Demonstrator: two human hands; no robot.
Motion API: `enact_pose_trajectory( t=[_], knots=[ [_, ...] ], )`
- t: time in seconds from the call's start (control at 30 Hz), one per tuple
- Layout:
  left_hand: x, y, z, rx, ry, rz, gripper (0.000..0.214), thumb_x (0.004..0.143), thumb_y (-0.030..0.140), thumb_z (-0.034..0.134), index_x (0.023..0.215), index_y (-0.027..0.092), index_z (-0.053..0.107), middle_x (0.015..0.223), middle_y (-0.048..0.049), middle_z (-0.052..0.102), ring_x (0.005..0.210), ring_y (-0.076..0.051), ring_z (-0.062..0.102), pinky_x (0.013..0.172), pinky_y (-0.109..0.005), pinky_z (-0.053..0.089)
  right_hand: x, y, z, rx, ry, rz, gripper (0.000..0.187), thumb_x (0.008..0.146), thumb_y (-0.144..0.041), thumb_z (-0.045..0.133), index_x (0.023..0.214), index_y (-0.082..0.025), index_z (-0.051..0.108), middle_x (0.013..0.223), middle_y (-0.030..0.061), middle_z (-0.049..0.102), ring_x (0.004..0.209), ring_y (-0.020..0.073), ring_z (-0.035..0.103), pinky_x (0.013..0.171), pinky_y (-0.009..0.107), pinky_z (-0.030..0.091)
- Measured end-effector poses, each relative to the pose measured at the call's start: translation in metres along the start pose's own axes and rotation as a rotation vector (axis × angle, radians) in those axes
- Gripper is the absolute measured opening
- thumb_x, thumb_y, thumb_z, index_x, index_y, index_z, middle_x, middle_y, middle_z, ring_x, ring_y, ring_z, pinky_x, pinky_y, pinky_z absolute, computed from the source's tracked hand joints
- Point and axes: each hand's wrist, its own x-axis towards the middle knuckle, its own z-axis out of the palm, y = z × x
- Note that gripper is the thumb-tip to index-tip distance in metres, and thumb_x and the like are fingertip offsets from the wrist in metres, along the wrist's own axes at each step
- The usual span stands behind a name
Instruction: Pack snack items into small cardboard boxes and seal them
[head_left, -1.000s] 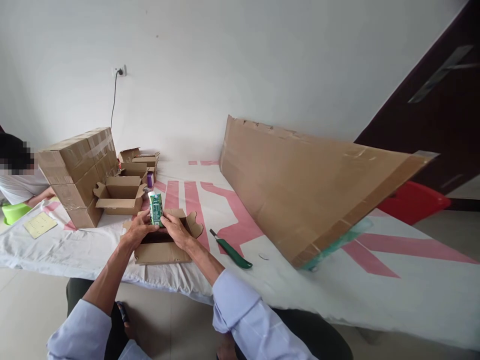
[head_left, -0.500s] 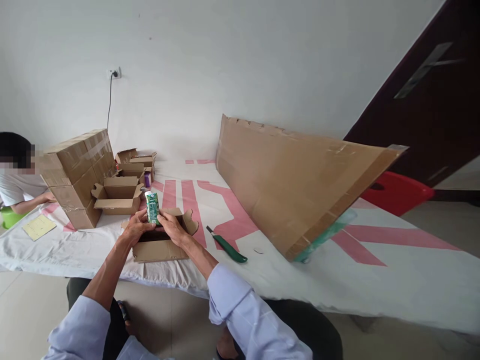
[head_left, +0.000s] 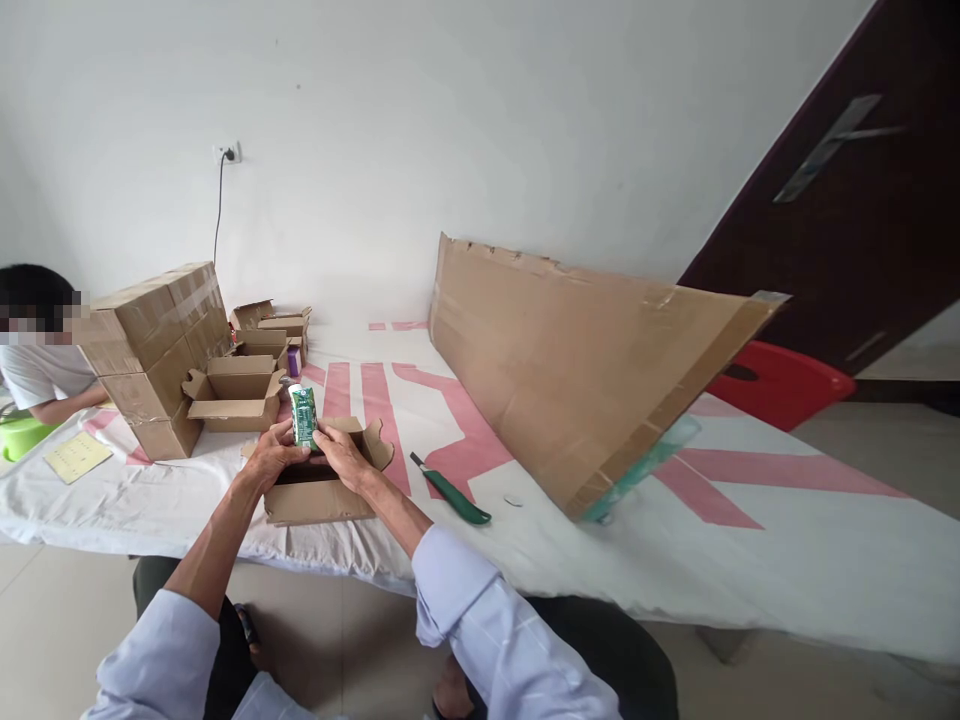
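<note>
A small green and white carton [head_left: 303,415] stands upright between both my hands, over an open brown cardboard box [head_left: 319,498] at the table's near edge. My left hand [head_left: 273,456] grips the carton's lower left side with curled fingers. My right hand [head_left: 343,455] pinches its lower right side, the fingers resting on the box's flap. The inside of the box is dark and mostly hidden by my hands.
A green-handled cutter [head_left: 451,489] lies just right of the box. A long flat cardboard sheet [head_left: 570,365] leans across the table's right half. Stacked taped boxes [head_left: 150,345] and open small boxes [head_left: 234,395] stand at left. Another person [head_left: 34,345] sits at far left.
My hands and the carton have stayed in place over the box; only the camera has shifted slightly, sliding the scene a little left.
</note>
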Motion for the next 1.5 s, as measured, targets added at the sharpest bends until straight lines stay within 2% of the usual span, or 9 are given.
enact_pose_trajectory(
  t=[0.23, 0.7, 0.87, 0.97, 1.07, 1.2, 1.27, 1.37, 1.5],
  knots=[
    [0.000, 0.000, 0.000, -0.017, 0.004, -0.019, 0.077, 0.056, 0.020, 0.106, 0.128, 0.017, 0.082, 0.111, -0.0112, 0.085, 0.101, -0.027, 0.079, 0.093, -0.037, 0.061, 0.001, 0.003, -0.001, 0.012, -0.011, -0.017, 0.049, 0.096, -0.048, 0.062, 0.136, -0.021, 0.074, 0.122, 0.0087, 0.079, 0.109, 0.0254, 0.074, 0.092, 0.040, 0.064],
    [0.000, -0.002, -0.003, 0.021, -0.007, -0.004, 0.083, 0.058, 0.022, 0.105, 0.136, 0.018, 0.078, 0.115, -0.0112, 0.084, 0.107, -0.027, 0.077, 0.096, -0.038, 0.059, 0.007, 0.013, -0.004, 0.072, -0.004, -0.035, 0.052, 0.088, -0.057, 0.075, 0.128, -0.024, 0.074, 0.123, 0.0084, 0.078, 0.110, 0.0283, 0.073, 0.091, 0.044, 0.064],
    [0.002, -0.005, 0.000, 0.143, -0.033, 0.089, 0.100, 0.059, 0.026, 0.102, 0.153, 0.021, 0.066, 0.122, -0.0108, 0.080, 0.114, -0.031, 0.076, 0.102, -0.044, 0.058, 0.002, 0.013, -0.005, 0.081, 0.027, -0.195, 0.057, 0.083, -0.052, 0.081, 0.130, -0.022, 0.071, 0.127, 0.0107, 0.079, 0.120, 0.0298, 0.072, 0.106, 0.047, 0.059],
    [-0.008, -0.002, 0.005, 0.387, -0.018, 0.183, 0.097, 0.072, 0.034, 0.095, 0.161, 0.021, 0.057, 0.127, -0.0126, 0.076, 0.115, -0.032, 0.075, 0.102, -0.048, 0.059, -0.005, 0.010, -0.010, 0.039, 0.068, -0.282, 0.050, 0.086, -0.049, 0.078, 0.128, -0.022, 0.071, 0.129, 0.0106, 0.079, 0.124, 0.0303, 0.071, 0.115, 0.048, 0.053],
    [-0.031, 0.005, 0.012, 0.859, 0.001, 0.262, 0.078, 0.087, 0.044, 0.085, 0.157, 0.023, 0.059, 0.136, -0.0146, 0.072, 0.122, -0.035, 0.072, 0.105, -0.050, 0.059, -0.010, -0.002, -0.022, 0.026, 0.187, -0.324, 0.048, 0.088, -0.049, 0.077, 0.129, -0.025, 0.070, 0.131, 0.0095, 0.079, 0.125, 0.0307, 0.071, 0.114, 0.050, 0.054],
    [-0.062, 0.014, 0.034, 1.387, -0.269, 0.143, 0.054, 0.092, 0.039, 0.082, 0.142, 0.023, 0.069, 0.138, -0.0140, 0.075, 0.130, -0.037, 0.071, 0.107, -0.045, 0.056, -0.012, -0.035, -0.050, 0.044, 0.270, -0.420, 0.054, 0.087, -0.053, 0.082, 0.131, -0.024, 0.068, 0.133, 0.0107, 0.078, 0.122, 0.0289, 0.072, 0.110, 0.049, 0.058],
    [-0.071, 0.019, 0.045, 1.539, -0.354, 0.040, 0.034, 0.093, 0.025, 0.078, 0.126, 0.022, 0.073, 0.128, -0.0119, 0.080, 0.123, -0.035, 0.075, 0.099, -0.040, 0.057, -0.011, -0.055, -0.064, 0.028, 0.275, -0.481, 0.055, 0.086, -0.053, 0.085, 0.129, -0.023, 0.068, 0.132, 0.0111, 0.079, 0.120, 0.0280, 0.073, 0.109, 0.048, 0.059],
    [-0.084, 0.030, 0.051, 1.668, -0.386, -0.018, 0.016, 0.093, 0.009, 0.066, 0.102, 0.021, 0.071, 0.113, -0.0095, 0.082, 0.108, -0.031, 0.078, 0.092, -0.038, 0.054, -0.010, -0.079, -0.085, -0.015, 0.259, -0.554, 0.055, 0.085, -0.050, 0.087, 0.130, -0.025, 0.067, 0.134, 0.0105, 0.078, 0.123, 0.0275, 0.072, 0.109, 0.047, 0.059],
    [-0.106, 0.046, 0.029, 1.722, -0.386, 0.072, 0.017, 0.092, 0.004, 0.064, 0.089, 0.021, 0.065, 0.105, -0.0079, 0.080, 0.108, -0.030, 0.073, 0.096, -0.042, 0.049, -0.001, -0.083, -0.103, -0.135, 0.210, -0.539, 0.058, 0.084, -0.044, 0.087, 0.135, -0.025, 0.067, 0.137, 0.0100, 0.076, 0.126, 0.0277, 0.071, 0.109, 0.046, 0.058]
  ],
)
